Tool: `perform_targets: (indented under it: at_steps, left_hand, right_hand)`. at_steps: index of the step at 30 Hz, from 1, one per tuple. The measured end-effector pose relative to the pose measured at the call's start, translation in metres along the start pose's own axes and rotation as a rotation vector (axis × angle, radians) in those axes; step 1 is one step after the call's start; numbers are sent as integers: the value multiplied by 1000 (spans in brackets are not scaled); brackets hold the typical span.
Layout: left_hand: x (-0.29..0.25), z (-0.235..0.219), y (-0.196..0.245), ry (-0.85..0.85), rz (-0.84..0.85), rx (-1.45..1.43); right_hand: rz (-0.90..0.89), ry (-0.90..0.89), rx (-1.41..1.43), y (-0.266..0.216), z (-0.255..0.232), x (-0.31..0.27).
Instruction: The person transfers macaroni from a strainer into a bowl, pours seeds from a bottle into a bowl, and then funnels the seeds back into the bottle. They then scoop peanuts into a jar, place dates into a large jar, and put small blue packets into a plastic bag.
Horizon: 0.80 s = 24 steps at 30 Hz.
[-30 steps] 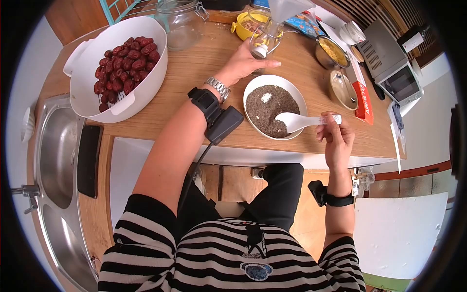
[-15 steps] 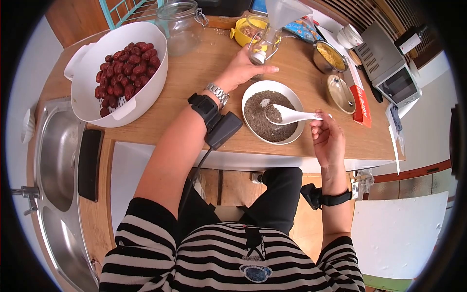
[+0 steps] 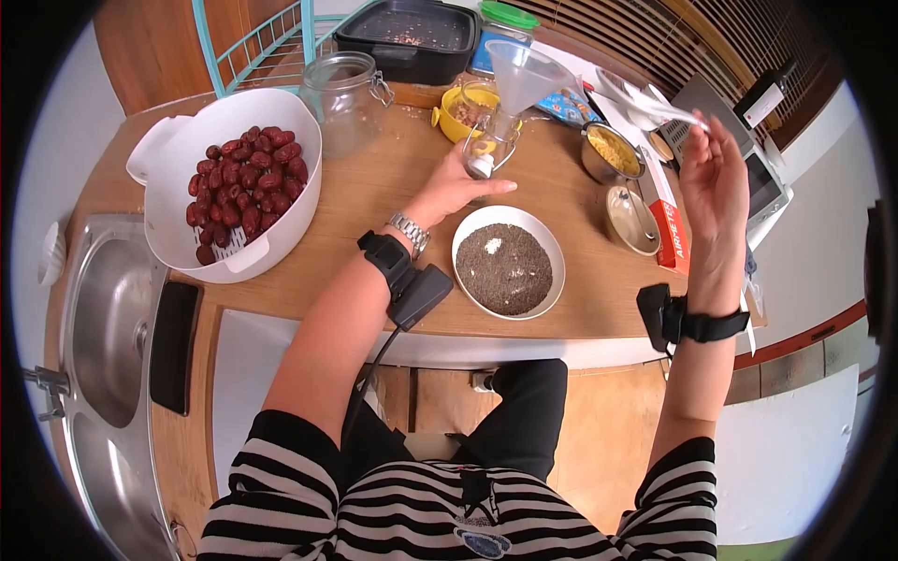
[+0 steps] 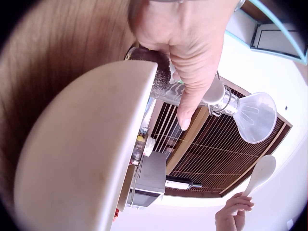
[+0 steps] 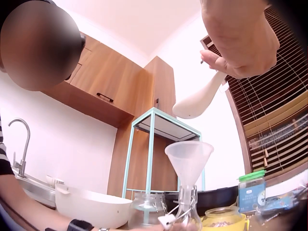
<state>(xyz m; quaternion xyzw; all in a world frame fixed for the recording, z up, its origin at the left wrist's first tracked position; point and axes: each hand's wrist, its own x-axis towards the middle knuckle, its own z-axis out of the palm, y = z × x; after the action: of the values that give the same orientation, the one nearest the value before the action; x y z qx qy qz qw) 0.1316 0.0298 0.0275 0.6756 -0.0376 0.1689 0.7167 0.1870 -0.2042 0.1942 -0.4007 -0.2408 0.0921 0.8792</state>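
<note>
My left hand (image 3: 454, 192) grips a clear swing-top bottle (image 3: 502, 128), its thumb extended along the near side. Dark seeds show inside the lower part of the bottle (image 4: 162, 72) in the left wrist view. A translucent funnel (image 3: 528, 79) stands in the bottle's mouth. My right hand (image 3: 716, 178), raised high at the right, pinches a white spoon (image 3: 655, 106) by its handle. In the right wrist view the spoon (image 5: 197, 102) hangs above the funnel (image 5: 188, 156). A white bowl (image 3: 558, 280) of dark seeds (image 3: 505, 271), with a small white patch, sits in front of the bottle.
At the left a white basket (image 3: 159, 220) holds red dates beside the sink (image 3: 112, 318). Behind stand a glass jar (image 3: 341, 103), a black pan (image 3: 407, 42) and a yellow bowl (image 3: 449, 122). Right of the seeds are a metal bowl (image 3: 613, 154), a glass dish (image 3: 631, 220) and a red box (image 3: 671, 234).
My right hand has scooped seeds from the bowl and lifted the spoon up and to the right, well above the counter. My left hand keeps its grip on the bottle.
</note>
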Motion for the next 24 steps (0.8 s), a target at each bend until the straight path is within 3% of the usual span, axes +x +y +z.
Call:
perform_targets:
  at_steps: [4,10,11,13,20,24]
  left_hand:
    - [0,0,1,-8,-9,0]
    - [-1,0,3,-19,-1,-16]
    - [-1,0,5,-15,-29,-14]
    - [-2,0,4,-8,-61,-14]
    - [3,-1,-6,3,56,-2]
    - [3,0,-8,12,36,12]
  right_hand:
    - [-53,92,-35,2,19,30]
    - [-151,-151,-448,35,51,14]
    - [-148,-153,-447,36,51,10]
    - [-328,-202,-564,38,51,3]
    - [-497,-79,-540,29,19,-41]
    - [-231,13,-571,56,-17,-83]
